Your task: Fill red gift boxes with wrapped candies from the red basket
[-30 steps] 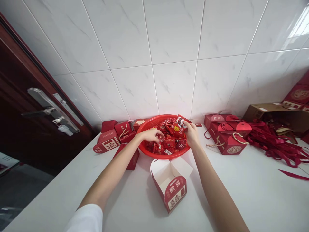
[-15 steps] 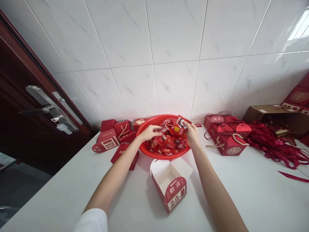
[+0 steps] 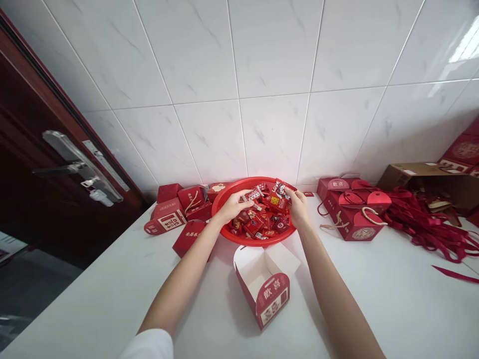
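Observation:
A red plastic basket filled with red-wrapped candies sits against the wall. Over its left side, my left hand pinches a small red-and-white candy packet between thumb and fingers. My right hand, above the basket's right side, grips a larger red candy packet printed with "LOVE" and yellow lettering. In front of the basket, between my forearms, stands a red gift box with its top flaps spread and its white inside bare.
Several red boxes lie left of the basket. To the right are closed red boxes with rope handles, a heap of dark red ribbons and a cardboard box. A dark door stands beyond the left table edge.
My left hand has lifted slightly and now holds a small candy packet that it was reaching among the candies for. My right hand still holds its packet in nearly the same place.

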Action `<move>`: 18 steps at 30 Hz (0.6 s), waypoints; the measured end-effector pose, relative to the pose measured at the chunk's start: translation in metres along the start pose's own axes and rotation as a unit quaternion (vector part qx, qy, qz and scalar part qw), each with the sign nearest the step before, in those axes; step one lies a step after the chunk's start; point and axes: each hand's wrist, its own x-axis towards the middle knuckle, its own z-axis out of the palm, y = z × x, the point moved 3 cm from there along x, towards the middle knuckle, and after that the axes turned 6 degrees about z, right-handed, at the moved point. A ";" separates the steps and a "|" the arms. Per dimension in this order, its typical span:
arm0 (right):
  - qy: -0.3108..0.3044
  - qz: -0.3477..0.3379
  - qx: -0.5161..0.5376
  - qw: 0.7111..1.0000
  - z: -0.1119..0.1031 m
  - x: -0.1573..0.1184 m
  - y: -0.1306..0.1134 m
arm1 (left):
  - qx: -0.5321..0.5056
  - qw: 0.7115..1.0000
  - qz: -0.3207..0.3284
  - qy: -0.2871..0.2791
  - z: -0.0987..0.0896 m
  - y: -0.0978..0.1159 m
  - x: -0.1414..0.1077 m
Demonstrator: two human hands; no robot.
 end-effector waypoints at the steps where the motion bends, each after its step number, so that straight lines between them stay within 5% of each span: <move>1: -0.003 0.000 -0.001 1.000 0.000 0.000 0.000 | -0.003 1.000 -0.004 0.010 0.001 0.000 -0.001; 18: -0.032 -0.003 -0.021 0.999 0.001 -0.002 -0.001 | 0.007 1.000 -0.005 0.027 0.001 0.000 -0.008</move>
